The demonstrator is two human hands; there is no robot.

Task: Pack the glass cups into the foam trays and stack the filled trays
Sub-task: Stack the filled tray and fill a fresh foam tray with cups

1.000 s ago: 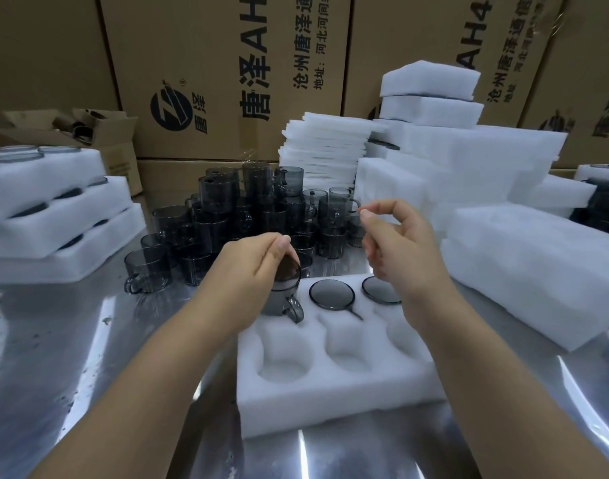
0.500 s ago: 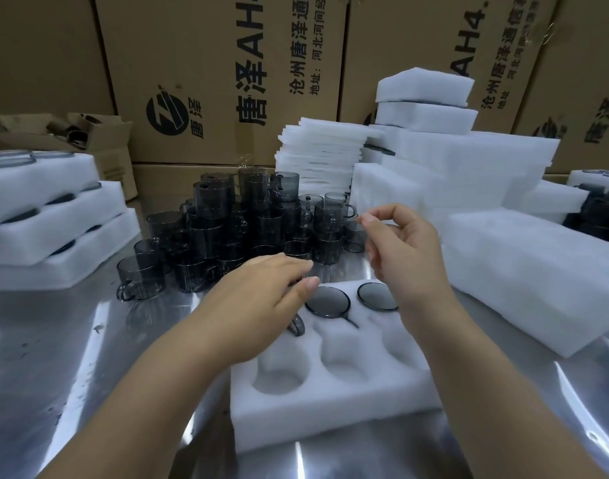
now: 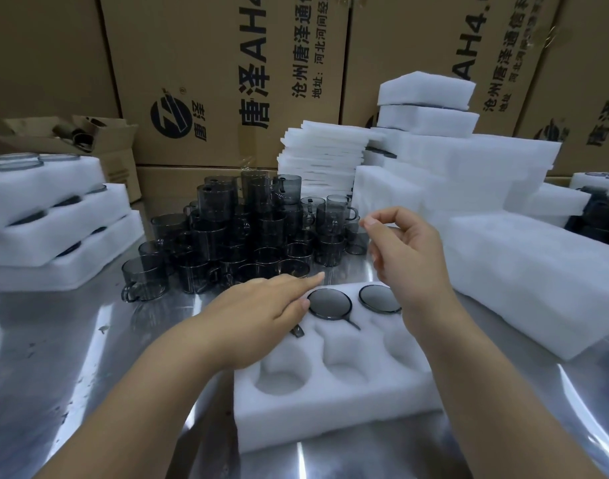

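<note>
Looking down from head height, the view shows a person's two bare forearms reaching over a shiny metal desk (image 3: 71, 357). A white foam tray (image 3: 330, 416) with two rows of three round pockets lies on the desk just in front of the person.

The left hand (image 3: 261, 305) lies palm down over the far left pocket. Its fingers (image 3: 306, 281) are straight and close together, resting on top of a smoky grey glass cup with a handle (image 3: 297, 330). Only the handle shows from under the hand.

A second grey glass cup (image 3: 329, 303) sits in the far middle pocket and a third grey glass cup (image 3: 379, 298) in the far right pocket, each sunk to its rim. The near row of pockets (image 3: 282, 378) shows bare foam.

The right hand (image 3: 410, 257) hangs in the air above the far right corner of the tray, touching nothing. Its fingers (image 3: 382, 219) are loosely curled, the index tip near the thumb, with nothing seen between them.

Behind the tray stands a dense pile of loose grey glass cups (image 3: 247, 236), stacked several high. At the left is a stack of three filled foam trays (image 3: 54, 219). At the right are thick white foam blocks (image 3: 520, 271), and behind the cups a tall stack of thin white foam sheets (image 3: 323, 157). Large brown cardboard boxes printed with black Chinese lettering (image 3: 209, 63) line the back.
</note>
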